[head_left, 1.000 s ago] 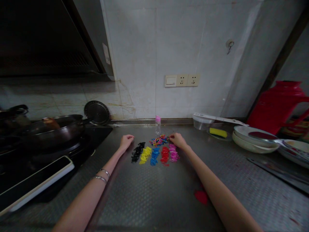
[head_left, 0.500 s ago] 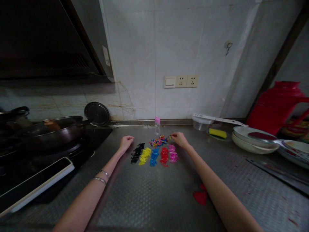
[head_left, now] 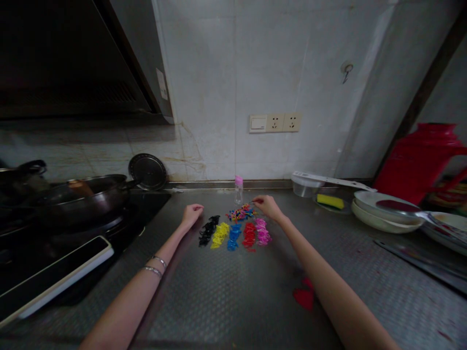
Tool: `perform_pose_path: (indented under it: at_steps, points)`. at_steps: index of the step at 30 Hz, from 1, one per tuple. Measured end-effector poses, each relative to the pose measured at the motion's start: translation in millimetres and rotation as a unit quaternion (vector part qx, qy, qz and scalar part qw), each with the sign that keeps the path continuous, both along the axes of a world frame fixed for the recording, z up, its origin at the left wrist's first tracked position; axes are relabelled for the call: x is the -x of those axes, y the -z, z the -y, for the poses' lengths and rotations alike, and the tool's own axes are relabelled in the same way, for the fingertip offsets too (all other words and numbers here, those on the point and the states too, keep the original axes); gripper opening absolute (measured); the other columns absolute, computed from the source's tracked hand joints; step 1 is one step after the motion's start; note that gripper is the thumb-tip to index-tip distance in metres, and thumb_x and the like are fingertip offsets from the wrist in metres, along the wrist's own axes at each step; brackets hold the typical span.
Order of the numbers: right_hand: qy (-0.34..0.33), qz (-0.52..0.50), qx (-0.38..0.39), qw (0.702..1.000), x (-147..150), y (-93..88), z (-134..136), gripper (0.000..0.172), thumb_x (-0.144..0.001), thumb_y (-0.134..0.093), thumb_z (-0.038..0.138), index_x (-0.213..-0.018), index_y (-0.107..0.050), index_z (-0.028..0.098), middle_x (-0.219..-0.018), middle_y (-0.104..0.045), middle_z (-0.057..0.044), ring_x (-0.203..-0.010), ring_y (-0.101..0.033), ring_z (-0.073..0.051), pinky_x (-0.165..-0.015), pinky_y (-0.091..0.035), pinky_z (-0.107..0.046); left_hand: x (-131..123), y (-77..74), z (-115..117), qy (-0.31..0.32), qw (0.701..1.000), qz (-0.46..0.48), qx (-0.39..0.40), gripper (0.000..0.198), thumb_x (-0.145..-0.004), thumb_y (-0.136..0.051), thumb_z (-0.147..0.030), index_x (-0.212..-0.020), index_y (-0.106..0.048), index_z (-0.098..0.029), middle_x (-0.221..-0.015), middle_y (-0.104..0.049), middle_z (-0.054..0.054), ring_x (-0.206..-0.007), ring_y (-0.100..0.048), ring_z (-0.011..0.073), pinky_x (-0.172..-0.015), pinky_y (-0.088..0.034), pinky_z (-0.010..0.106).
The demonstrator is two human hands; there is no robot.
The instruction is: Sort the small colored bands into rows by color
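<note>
Small coloured pieces lie sorted in rows on the steel counter: black (head_left: 208, 230), yellow (head_left: 220, 235), blue (head_left: 233, 236), red (head_left: 249, 235) and pink (head_left: 262, 231). Behind them sits a mixed pile (head_left: 240, 213). My right hand (head_left: 267, 206) hovers at the pile's right edge, fingers pinched on something I cannot make out. My left hand (head_left: 191, 214) rests curled on the counter left of the black row, nothing visible in it. A small clear bottle with a pink cap (head_left: 238, 189) stands just behind the pile.
A dark wok (head_left: 78, 197) sits on the stove at left, with a round lid (head_left: 147, 171) leaning on the wall. At right are a clear tub (head_left: 305, 184), a yellow sponge (head_left: 330, 201), stacked plates (head_left: 386, 212) and a red jug (head_left: 419, 158). A red scrap (head_left: 304, 296) lies near my right forearm.
My right hand has lifted slightly from the mixed pile and shifted back toward the bottle. My left hand has stayed in place.
</note>
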State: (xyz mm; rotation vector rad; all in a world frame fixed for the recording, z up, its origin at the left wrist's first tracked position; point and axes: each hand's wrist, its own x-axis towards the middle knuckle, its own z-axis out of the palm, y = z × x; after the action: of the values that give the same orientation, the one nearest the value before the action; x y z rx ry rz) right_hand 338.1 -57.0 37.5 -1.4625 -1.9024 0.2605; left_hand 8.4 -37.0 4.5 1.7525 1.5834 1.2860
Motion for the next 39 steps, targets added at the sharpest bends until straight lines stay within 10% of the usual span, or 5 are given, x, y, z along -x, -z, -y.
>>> perform_pose_path:
  at_steps: [14,30,39]
  points:
    - [-0.138,0.008,-0.076,0.987,54,-55.4,37,0.023,-0.074,-0.051,0.018,-0.089,-0.068,0.017,-0.083,-0.068,-0.003,-0.074,-0.06,-0.013,-0.069,-0.043,-0.021,-73,-69.3,40,0.24,0.969,-0.06,-0.01,0.032,-0.066,-0.06,-0.037,-0.083,-0.068,-0.011,-0.06,-0.062,0.003,-0.052,-0.049,0.0104,-0.048,-0.036,0.02]
    - [-0.149,0.028,-0.049,0.987,46,-49.8,32,0.023,-0.074,-0.052,0.023,-0.089,-0.068,0.017,-0.081,-0.068,-0.004,-0.072,-0.06,-0.013,-0.066,-0.043,-0.02,-77,-60.5,36,0.222,0.974,-0.046,-0.02,0.027,-0.068,-0.055,-0.03,-0.08,-0.069,-0.01,-0.061,-0.063,0.004,-0.053,-0.05,0.0111,-0.05,-0.037,0.021]
    - [-0.018,0.099,0.076,0.992,-9,0.9,5,0.023,-0.067,-0.053,0.014,-0.082,-0.071,0.014,-0.072,-0.068,-0.003,-0.066,-0.059,-0.014,-0.057,-0.039,-0.018,-23,-33.2,4,0.144,0.981,-0.129,0.005,0.022,-0.064,-0.056,-0.027,-0.073,-0.07,-0.013,-0.056,-0.062,0.003,-0.053,-0.053,0.0142,-0.054,-0.037,0.023]
